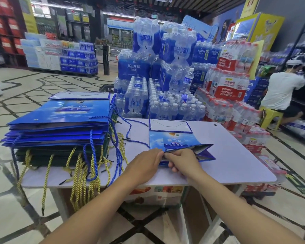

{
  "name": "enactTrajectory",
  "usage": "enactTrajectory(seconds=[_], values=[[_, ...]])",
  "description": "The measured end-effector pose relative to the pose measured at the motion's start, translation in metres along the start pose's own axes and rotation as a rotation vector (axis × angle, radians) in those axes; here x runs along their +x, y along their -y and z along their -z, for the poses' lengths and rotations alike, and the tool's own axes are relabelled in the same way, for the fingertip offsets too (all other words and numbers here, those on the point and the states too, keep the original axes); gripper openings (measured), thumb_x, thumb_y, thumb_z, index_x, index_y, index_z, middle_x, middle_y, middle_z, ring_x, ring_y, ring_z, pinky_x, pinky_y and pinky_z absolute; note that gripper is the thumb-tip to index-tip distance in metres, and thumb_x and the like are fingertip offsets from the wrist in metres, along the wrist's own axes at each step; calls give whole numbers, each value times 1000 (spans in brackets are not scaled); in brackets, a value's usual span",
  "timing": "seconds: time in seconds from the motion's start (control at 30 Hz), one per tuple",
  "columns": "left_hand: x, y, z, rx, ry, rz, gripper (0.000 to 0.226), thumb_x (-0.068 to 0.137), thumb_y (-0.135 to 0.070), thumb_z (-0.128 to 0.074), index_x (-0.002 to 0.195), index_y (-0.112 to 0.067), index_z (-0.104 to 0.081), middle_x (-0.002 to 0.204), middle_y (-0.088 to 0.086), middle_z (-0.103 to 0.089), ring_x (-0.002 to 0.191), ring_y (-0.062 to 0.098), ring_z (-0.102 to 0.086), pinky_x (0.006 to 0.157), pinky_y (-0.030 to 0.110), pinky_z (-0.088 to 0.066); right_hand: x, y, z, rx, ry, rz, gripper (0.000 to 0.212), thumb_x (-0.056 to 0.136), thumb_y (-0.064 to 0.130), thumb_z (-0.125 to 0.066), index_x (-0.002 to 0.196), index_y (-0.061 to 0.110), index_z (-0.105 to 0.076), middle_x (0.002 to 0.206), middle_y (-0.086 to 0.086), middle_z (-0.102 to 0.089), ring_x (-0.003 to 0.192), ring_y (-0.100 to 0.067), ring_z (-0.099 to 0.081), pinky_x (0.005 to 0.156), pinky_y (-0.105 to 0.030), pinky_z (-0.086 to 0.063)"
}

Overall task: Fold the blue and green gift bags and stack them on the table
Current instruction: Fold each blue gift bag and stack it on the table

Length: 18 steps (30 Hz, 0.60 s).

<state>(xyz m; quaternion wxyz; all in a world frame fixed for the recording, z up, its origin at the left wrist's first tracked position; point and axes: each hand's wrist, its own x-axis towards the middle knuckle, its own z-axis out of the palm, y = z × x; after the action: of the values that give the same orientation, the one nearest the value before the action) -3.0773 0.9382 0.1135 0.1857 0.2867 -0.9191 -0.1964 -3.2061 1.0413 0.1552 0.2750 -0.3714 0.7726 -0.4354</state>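
blue gift bag [174, 141] lies flat, mouth seemingly nearward.

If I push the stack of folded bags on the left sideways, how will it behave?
The stack probably moves heavily. Its glossy top bags may slide off, since the layers already sit unevenly. The cords hanging over the table edge would likely drag.

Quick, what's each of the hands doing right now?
Left hand: closed, pinching the near edge of the blue gift bag.
Right hand: closed, gripping the same edge beside it.
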Motion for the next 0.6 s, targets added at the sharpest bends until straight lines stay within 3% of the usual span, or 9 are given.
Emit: enactTrajectory(seconds=[0.17,0.4,0.5,0.6], values=[[1,2,-2,13,19,0,41,111,-43,-18,116,-28,-56,112,-4,-63,98,17,-59,86,43,-49,5,-1,0,163,66,-163,17,92,23,-73,81,10,-73,51,6,-57,39,-5,-44,37,-17,-33],[1,1,-1,18,31,27,40,111,-43,-20,113,-26,-56,114,-1,-62,104,21,-59,89,44,-50,-1,6,10,67,262,-306,9,84,20,-73,81,11,-73,60,3,-62,45,-6,-45,43,-18,-36],[1,0,-1,36,88,3,44,112,-38,-26,130,-16,-61,136,4,-61,131,19,-51,107,43,-43,-4,15,21,-61,250,-204,19,91,23,-66,88,7,-76,61,0,-66,44,-7,-45,43,-19,-36],[-1,-1,-1,23,83,-29,46,111,-37,-30,142,-21,-59,156,-7,-49,150,10,-33,121,37,-32,10,20,37,-240,61,94,29,99,33,-60,84,17,-78,63,4,-72,45,-7,-53,50,-23,-46]])
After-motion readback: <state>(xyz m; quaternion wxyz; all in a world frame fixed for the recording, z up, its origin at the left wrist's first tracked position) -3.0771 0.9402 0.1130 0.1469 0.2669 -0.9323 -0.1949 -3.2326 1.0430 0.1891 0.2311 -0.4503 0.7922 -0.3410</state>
